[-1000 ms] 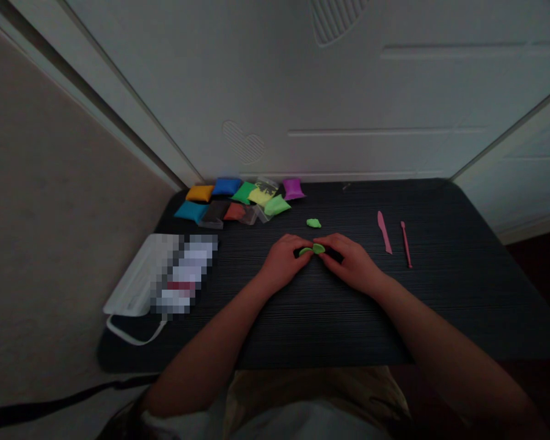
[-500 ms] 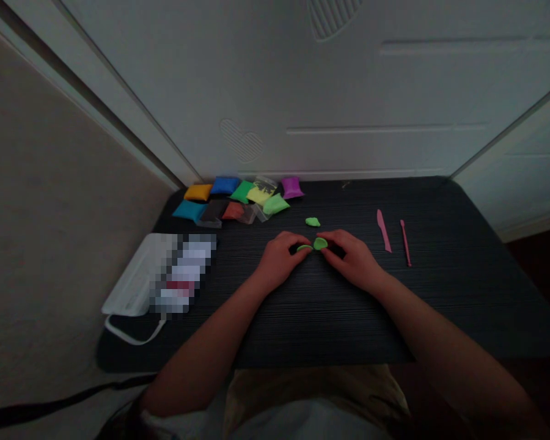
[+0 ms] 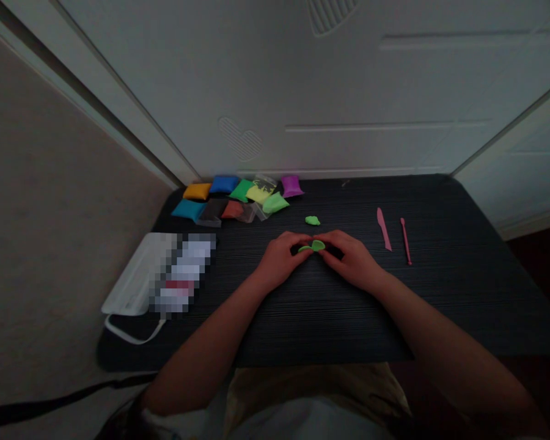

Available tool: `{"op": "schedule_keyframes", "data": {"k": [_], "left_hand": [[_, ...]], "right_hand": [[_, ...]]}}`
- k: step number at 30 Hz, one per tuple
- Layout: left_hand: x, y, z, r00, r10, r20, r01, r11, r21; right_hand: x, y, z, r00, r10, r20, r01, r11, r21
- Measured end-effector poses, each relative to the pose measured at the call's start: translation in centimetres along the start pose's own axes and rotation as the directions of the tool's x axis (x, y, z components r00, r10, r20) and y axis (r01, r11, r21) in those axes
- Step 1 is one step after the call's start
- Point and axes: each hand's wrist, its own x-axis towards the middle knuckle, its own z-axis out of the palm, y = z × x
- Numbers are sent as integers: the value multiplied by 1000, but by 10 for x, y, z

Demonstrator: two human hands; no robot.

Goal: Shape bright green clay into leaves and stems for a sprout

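Two small flattened pieces of light green modelling clay are held between my fingertips over the middle of the table. My left hand [image 3: 280,260] pinches the left clay piece [image 3: 305,249], seen nearly edge-on. In my right hand [image 3: 348,256] is the right clay piece [image 3: 318,245], rounded and slightly cupped, its face turned up. The fingertips of both hands meet or nearly meet, and the two pieces are very close; whether they touch I cannot tell. Just beyond the fingers lies a loose lump of green clay [image 3: 312,220] on the dark table.
Several coloured clay packets [image 3: 224,184] lie at the back left. To the right are a pink plastic knife [image 3: 384,229] and a thin pink modelling tool [image 3: 406,241]. A white face mask [image 3: 140,275] and a blurred-out phone [image 3: 187,269] rest at left. A white panel [image 3: 371,91] stands behind the table [image 3: 321,324].
Half a second ago the hands were slightly apart, with a gap between the clay pieces; now the fingertips are together again. The right piece has shifted a little left and changed tilt.
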Motion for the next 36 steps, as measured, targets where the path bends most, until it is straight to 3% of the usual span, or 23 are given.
{"op": "schedule_keyframes", "data": {"k": [13, 31, 36], "left_hand": [[0, 1, -1, 998, 54, 38, -56, 997, 45], [0, 7, -1, 999, -32, 37, 36, 991, -130], [-1, 6, -5, 998, -28, 63, 35, 994, -105]], "right_hand": [[0, 0, 0, 999, -2, 36, 1, 1000, 9], [-1, -3, 2, 999, -26, 40, 26, 1000, -17], [0, 2, 1, 999, -3, 39, 7, 994, -106]]}}
